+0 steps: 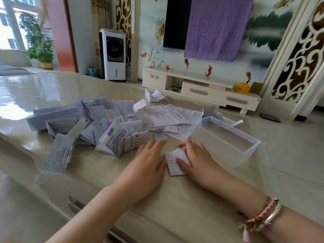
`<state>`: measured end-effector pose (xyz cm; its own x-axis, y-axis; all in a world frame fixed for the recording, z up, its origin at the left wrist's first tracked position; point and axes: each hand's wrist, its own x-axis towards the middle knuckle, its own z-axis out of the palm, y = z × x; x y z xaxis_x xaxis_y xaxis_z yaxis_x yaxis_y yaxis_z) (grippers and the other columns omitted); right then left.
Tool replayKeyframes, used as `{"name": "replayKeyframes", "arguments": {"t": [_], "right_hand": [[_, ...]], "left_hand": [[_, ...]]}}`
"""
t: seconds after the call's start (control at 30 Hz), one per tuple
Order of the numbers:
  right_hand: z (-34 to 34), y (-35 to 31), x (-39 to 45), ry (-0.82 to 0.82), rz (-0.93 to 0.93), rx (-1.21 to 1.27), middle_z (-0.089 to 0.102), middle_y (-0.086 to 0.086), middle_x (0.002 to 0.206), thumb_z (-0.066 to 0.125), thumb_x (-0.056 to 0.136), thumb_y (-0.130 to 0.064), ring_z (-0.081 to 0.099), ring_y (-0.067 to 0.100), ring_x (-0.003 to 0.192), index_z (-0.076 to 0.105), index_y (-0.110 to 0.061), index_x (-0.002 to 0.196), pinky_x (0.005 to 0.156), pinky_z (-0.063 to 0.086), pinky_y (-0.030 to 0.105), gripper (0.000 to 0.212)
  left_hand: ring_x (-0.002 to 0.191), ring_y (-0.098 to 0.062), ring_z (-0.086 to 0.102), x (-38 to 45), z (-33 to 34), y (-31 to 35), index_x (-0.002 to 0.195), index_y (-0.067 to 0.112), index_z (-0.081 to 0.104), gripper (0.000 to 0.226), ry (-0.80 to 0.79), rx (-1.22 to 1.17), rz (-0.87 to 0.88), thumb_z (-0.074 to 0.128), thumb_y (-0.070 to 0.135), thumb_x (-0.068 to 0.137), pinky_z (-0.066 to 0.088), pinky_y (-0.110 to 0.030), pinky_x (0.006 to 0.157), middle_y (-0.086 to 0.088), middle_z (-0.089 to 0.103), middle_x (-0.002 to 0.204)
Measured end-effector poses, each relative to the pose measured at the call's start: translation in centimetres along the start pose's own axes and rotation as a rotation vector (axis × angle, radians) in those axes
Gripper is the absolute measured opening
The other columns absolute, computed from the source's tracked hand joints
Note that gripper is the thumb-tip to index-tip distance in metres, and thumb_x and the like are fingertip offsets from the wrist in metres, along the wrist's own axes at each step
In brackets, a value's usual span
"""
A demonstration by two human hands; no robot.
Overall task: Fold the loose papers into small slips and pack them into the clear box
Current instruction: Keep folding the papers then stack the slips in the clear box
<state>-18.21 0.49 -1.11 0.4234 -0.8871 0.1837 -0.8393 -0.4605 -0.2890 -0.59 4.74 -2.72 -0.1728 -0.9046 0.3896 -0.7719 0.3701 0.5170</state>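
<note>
The right hand point(196, 159) is the working grip: its thumb lies on top of a partly folded paper slip point(175, 162) and its curled fingers hold the slip's far right edge, pinning it to the glossy beige surface point(184, 216). The left hand point(149, 165) lies flat, fingers straight, released, its inner side just beside the slip's left edge; whether it touches the paper I cannot tell.

The slip is white, creased, printed with fine dark text too small to read. Its long axis runs away from the person, tilted slightly leftward at the far end, and the near end lies flat while the far right corner is lifted under the fingers.

Just right of the right hand sits the clear box point(226, 139), a lidless rectangular plastic tub with nothing visible inside, its long axis running from near right to far left.

Beyond the left hand lies a heap of loose folded papers point(112, 127), some showing a barcode and large characters. A neat stack of papers point(52, 114) rests at the heap's left end. Flat unfolded sheets point(168, 116) lie behind the box.

A beaded bracelet and silver bangle point(263, 216) circle the right wrist.
</note>
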Motion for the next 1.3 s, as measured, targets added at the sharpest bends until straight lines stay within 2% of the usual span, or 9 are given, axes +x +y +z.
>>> {"name": "replayKeyframes", "arguments": {"t": [0.17,0.4,0.53,0.63,0.8,0.9,1.03,1.2,1.3], "right_hand": [[0.8,0.3,-0.4,0.086,-0.003,-0.099,0.036,-0.001,0.133,0.044,0.097,-0.043,0.032,0.019,0.122,0.030,-0.021,0.137,0.100,0.029,0.030,0.048],[-0.2,0.2,-2.3,0.128,-0.078,-0.207,0.014,-0.008,0.141,0.043,0.096,-0.037,0.023,0.016,0.128,0.014,-0.029,0.140,0.100,0.024,0.029,0.054],[-1.2,1.0,-2.8,0.118,-0.068,-0.217,0.018,-0.007,0.134,0.045,0.095,-0.028,0.026,0.016,0.122,0.022,-0.028,0.133,0.097,0.027,0.030,0.045],[-1.1,1.1,-2.8,0.123,-0.215,-0.132,0.037,-0.008,0.131,0.043,0.091,-0.022,0.036,0.014,0.116,0.041,-0.024,0.127,0.096,0.034,0.031,0.036],[-1.3,1.6,-2.5,-0.060,-0.355,-0.075,0.051,-0.004,0.137,0.048,0.096,-0.043,0.044,0.012,0.126,0.045,-0.022,0.136,0.107,0.033,0.028,0.046],[-1.8,1.8,-2.3,-0.042,-0.401,-0.174,0.060,0.001,0.125,0.044,0.097,-0.047,0.055,0.018,0.114,0.050,-0.018,0.131,0.095,0.043,0.031,0.046],[-2.5,2.2,-2.0,0.199,-0.559,-0.293,0.069,0.001,0.087,0.040,0.097,-0.030,0.064,0.023,0.078,0.067,-0.014,0.103,0.059,0.052,0.036,0.031],[-6.6,3.2,-0.5,0.553,-0.369,-0.110,0.054,-0.017,0.070,0.070,0.083,-0.015,0.044,0.010,0.068,0.076,-0.018,0.095,0.060,0.037,0.024,0.014],[-8.9,5.4,0.8,0.644,-0.171,0.106,0.059,-0.022,0.073,0.067,0.087,-0.012,0.056,0.001,0.060,0.075,-0.017,0.101,0.058,0.044,0.018,0.016]], "left_hand": [[0.124,-0.010,0.029,-0.3,0.7,0.8,0.141,0.030,0.042,0.047,-0.073,0.186,0.036,0.038,0.047,0.098,0.025,-0.023,0.108,0.020,0.038,0.144],[0.130,-0.015,0.026,0.0,0.9,1.1,0.142,0.033,0.037,0.048,-0.146,0.282,-0.044,0.036,0.050,0.097,0.025,-0.033,0.112,0.022,0.034,0.146],[0.129,-0.017,0.024,-0.1,1.0,1.1,0.137,0.033,0.037,0.044,-0.167,0.275,-0.062,0.036,0.051,0.097,0.023,-0.036,0.112,0.021,0.033,0.145],[0.127,-0.016,0.025,0.1,0.6,1.1,0.136,0.034,0.040,0.043,-0.194,0.238,-0.067,0.040,0.049,0.096,0.024,-0.035,0.111,0.022,0.034,0.144],[0.125,-0.018,0.033,1.2,-0.4,0.8,0.139,0.030,0.043,0.040,-0.193,0.137,-0.077,0.044,0.027,0.099,0.024,-0.021,0.104,0.013,0.047,0.140],[0.126,-0.018,0.042,2.3,-0.5,1.0,0.136,0.023,0.050,0.043,-0.157,0.015,-0.136,0.044,0.010,0.095,0.030,-0.020,0.102,0.006,0.055,0.135],[0.122,-0.013,0.049,3.6,0.0,1.1,0.128,0.022,0.056,0.039,-0.066,-0.061,-0.190,0.045,0.008,0.094,0.034,-0.017,0.096,0.005,0.057,0.131],[0.119,-0.011,0.053,5.7,0.8,1.6,0.123,0.018,0.059,0.038,0.019,-0.178,-0.254,0.038,0.004,0.094,0.031,-0.012,0.086,0.005,0.059,0.129],[0.112,-0.009,0.053,6.9,1.6,1.9,0.119,0.019,0.061,0.038,0.055,-0.233,-0.293,0.038,0.003,0.094,0.032,-0.014,0.084,0.007,0.060,0.125]]}}
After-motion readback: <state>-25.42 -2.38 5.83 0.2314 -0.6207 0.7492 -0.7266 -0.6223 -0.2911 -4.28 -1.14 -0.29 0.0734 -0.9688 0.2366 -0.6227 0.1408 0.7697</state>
